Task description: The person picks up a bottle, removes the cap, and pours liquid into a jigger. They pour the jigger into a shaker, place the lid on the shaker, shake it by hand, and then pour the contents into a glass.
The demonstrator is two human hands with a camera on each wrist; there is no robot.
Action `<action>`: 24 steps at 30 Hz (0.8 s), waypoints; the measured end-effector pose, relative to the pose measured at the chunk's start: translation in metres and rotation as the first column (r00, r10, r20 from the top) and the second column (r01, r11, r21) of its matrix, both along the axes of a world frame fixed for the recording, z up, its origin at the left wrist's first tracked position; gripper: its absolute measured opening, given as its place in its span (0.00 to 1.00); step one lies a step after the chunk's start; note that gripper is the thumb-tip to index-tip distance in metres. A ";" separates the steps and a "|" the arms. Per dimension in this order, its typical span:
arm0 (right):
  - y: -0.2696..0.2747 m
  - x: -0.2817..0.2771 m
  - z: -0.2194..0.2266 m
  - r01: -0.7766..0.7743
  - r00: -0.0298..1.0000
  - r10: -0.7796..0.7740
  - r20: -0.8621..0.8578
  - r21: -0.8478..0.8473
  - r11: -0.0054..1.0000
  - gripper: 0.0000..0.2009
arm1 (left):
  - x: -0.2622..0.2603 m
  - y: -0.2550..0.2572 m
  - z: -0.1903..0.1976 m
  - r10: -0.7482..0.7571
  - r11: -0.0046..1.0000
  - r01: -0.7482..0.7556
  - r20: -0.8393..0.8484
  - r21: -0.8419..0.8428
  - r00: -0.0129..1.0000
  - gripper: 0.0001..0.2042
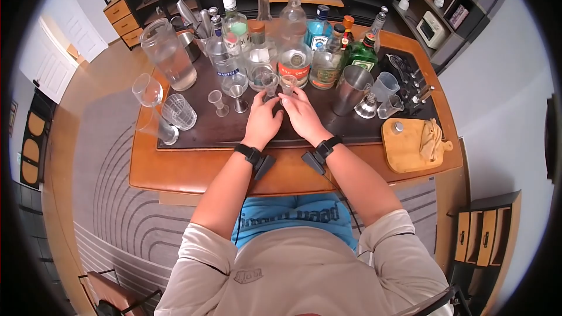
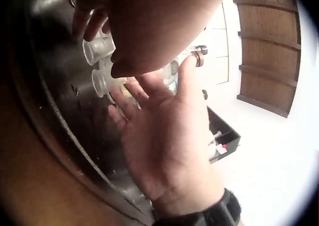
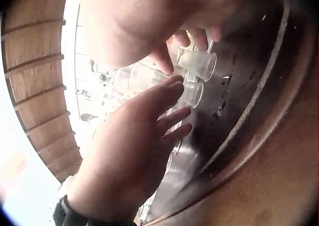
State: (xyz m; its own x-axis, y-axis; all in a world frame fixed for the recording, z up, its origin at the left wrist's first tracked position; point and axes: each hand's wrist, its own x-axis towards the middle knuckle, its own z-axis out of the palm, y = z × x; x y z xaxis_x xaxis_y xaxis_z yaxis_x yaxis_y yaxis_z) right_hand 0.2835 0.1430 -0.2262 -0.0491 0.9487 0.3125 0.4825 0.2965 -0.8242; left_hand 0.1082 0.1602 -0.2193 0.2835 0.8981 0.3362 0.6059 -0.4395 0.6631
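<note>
Two small clear shot glasses stand side by side at the middle of the dark table mat. My left hand point(image 1: 263, 120) has its thumb and fingers around the lower part of the left shot glass point(image 1: 270, 83). Just beside it, my right hand point(image 1: 303, 118) holds the right shot glass point(image 1: 289, 84) low down in the same way. From the right wrist, the right shot glass point(image 3: 198, 64) shows between thumb and fingers, with the left shot glass point(image 3: 193, 94) close by. A metal jigger point(image 1: 238, 99) and another small footed glass point(image 1: 219, 104) stand left of my left hand.
Several bottles, including a green one point(image 1: 363, 52), line the back. To the left are a water pitcher point(image 1: 170, 55), a cut-glass tumbler point(image 1: 179, 112) and a tall glass point(image 1: 147, 90). A shaker tin point(image 1: 352, 90), measuring cups point(image 1: 385, 86) and a wooden board point(image 1: 410, 155) sit right.
</note>
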 end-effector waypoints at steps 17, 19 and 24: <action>-0.008 -0.099 0.026 -0.181 0.975 0.197 0.104 -0.150 0.972 0.29 | -0.131 -0.024 0.022 0.281 0.958 -0.287 -0.226 0.006 0.933 0.27; 0.000 -0.109 0.025 -0.190 0.969 0.209 0.135 -0.142 0.972 0.30 | -0.130 -0.014 0.017 0.268 0.956 -0.290 -0.287 -0.037 0.920 0.29; 0.012 -0.122 0.022 -0.178 0.967 0.200 0.158 -0.140 0.974 0.35 | -0.122 -0.004 0.019 0.255 0.951 -0.294 -0.290 -0.099 0.922 0.29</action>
State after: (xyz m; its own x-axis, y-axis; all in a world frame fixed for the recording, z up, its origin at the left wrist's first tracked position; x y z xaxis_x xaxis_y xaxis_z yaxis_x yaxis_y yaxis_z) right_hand 0.1614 0.1554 -0.2042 -0.2733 0.9477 0.1649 0.5635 0.2967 -0.7710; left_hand -0.0135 0.1564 -0.2004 0.0816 0.9855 0.1490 0.8544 -0.1462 0.4987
